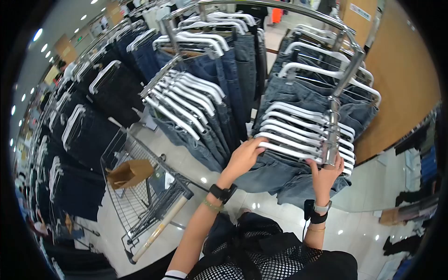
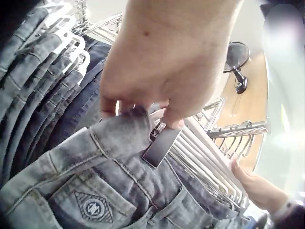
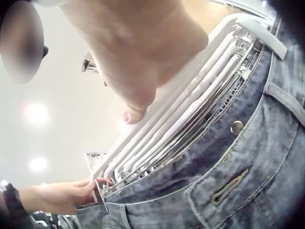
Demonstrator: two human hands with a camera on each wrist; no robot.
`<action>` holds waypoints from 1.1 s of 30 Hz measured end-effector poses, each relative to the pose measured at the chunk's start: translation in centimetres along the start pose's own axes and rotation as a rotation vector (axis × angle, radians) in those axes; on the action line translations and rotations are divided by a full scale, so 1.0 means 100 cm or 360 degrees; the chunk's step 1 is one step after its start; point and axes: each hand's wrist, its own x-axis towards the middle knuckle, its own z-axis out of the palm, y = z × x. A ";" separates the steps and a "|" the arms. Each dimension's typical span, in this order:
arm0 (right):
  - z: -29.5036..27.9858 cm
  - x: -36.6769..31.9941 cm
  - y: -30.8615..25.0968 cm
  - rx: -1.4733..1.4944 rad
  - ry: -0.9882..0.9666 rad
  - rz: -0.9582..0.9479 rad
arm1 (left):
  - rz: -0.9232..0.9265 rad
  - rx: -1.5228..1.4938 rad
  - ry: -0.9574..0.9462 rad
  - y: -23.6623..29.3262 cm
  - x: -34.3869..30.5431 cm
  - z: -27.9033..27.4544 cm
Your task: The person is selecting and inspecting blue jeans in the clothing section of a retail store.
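White hangers (image 1: 289, 150) are gripped at opposite ends by left hand (image 1: 243, 158) and right hand (image 1: 326, 176), floor (image 1: 184, 161) showing beside cart (image 1: 161, 228).

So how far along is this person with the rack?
Looks done: the jeans here already hang from white hangers. In hand: the left hand grips one end of the front hanger, the right hand toward its other end. Left: perhaps evening the row, since near hangers sit bunched while some behind are wider apart; how much remains, I can't tell.

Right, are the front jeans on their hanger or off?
On: the jeans hang below the white hanger, with a metal clip over the waistband by the left hand.
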 end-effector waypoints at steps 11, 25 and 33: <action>0.024 0.003 0.008 -0.0165 0.0111 -0.0248 | -0.0520 0.0089 0.0499 0.047 -0.175 -0.098; 0.013 -0.019 -0.010 0.0058 0.0145 0.0198 | -0.2303 0.1160 0.0903 -0.019 -0.530 -0.187; 0.041 -0.087 -0.290 0.1294 -0.1072 -0.0102 | -0.2199 0.1301 0.0990 -0.027 -0.529 -0.187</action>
